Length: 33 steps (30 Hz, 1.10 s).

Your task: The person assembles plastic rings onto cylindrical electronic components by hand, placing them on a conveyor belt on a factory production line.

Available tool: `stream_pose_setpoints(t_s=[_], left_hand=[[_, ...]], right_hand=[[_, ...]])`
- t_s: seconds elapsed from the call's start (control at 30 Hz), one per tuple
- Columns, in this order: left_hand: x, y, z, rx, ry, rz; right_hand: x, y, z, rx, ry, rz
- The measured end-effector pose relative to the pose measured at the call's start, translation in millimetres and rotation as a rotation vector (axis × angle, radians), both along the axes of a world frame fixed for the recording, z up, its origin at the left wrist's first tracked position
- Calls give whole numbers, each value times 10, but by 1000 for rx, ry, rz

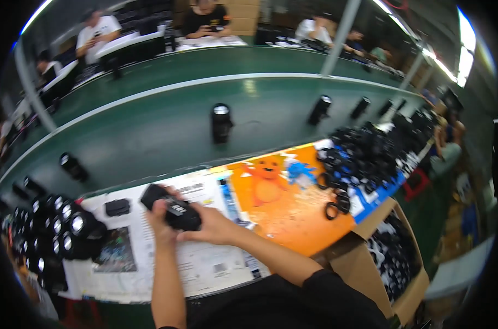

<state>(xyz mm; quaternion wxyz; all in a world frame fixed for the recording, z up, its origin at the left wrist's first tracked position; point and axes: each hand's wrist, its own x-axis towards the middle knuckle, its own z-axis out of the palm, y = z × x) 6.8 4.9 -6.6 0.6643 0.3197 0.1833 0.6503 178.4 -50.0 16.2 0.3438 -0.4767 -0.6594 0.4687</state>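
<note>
One black device (pixel 181 214) | held — left hand (pixel 162 226), right hand (pixel 212 226)

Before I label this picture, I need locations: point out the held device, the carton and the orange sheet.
Held device (pixel 178 212): head view, middle of its body.
Carton (pixel 361 277): head view, its left side.
Orange sheet (pixel 301 223): head view, lower middle.

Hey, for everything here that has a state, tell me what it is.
Black device, held at a slant.
Left hand, holding the device.
Right hand, holding its right end.
Center black cylinder, upright on green surface.
Cardboard box, open, holding black parts.
Black pieces at right, loosely heaped.
Overhead light, lit.
</note>
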Motion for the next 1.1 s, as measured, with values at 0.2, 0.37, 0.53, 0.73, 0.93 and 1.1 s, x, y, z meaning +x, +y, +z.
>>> stream_pose_setpoints(t_s=[0.2, 0.37, 0.53, 0.73, 0.93, 1.1], left_hand=[[22, -86, 221, 114, 355, -110], [122, -176, 267, 150, 496, -211], [63, -165, 302, 218, 424, -306], [12, -113, 241, 133, 496, -252], [23, -139, 116, 99, 403, -227], [-3, -85, 25, 72, 447, -223]], right_hand=[[1419, -351, 412, 178, -224, -465], [3158, -767, 373, 470, -1195, -759], [3423, -832, 386, 449, -1291, -571], [2486, -353, 341, 106, -688, -605], [2142, -234, 177, 150, -629, -457], [1992, -408, 379, 42, -626, -295]])
